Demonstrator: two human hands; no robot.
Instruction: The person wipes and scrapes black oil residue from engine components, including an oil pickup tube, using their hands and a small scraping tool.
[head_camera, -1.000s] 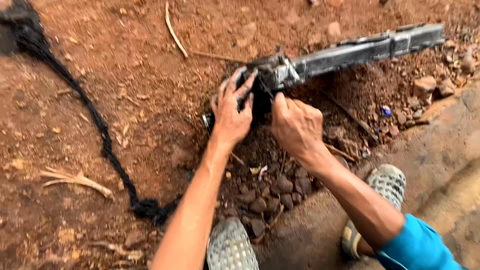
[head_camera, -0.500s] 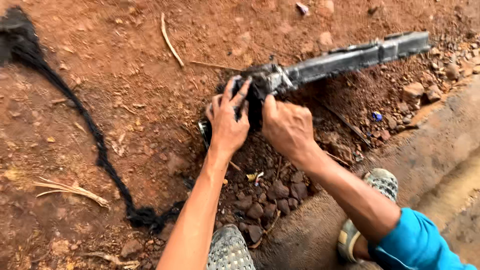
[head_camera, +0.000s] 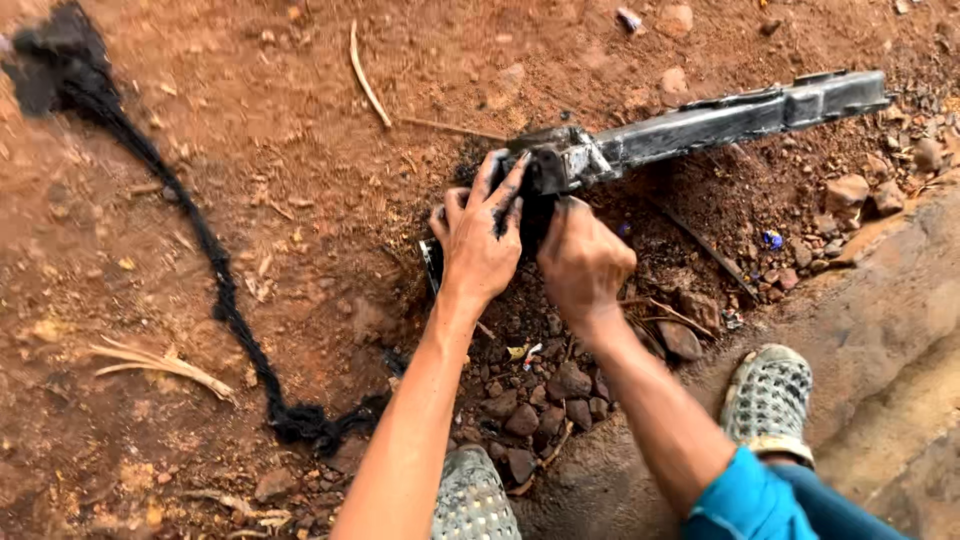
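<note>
A long, dirty black metal part (head_camera: 720, 118) lies on red earth, reaching from the centre to the upper right. Its near end is a greasy black block (head_camera: 555, 165). My left hand (head_camera: 480, 235), smeared with black grease, lies with fingers spread on that end and on a black piece below it. My right hand (head_camera: 583, 262) is curled around the dark piece just under the block; what the fingers hold is hidden. A blue sleeve (head_camera: 745, 500) covers my right upper arm.
A black trail of oily dirt (head_camera: 215, 290) runs from the upper left down to the lower middle. Loose stones (head_camera: 545, 400) fill a hollow below my hands. My two grey perforated shoes (head_camera: 768, 395) (head_camera: 475, 500) rest near a flat rock slab (head_camera: 880, 330) at right.
The view has shifted slightly, so hands and metal part sit higher in frame. Both hands stay on the part's near end; my right fingers have curled in tighter.
</note>
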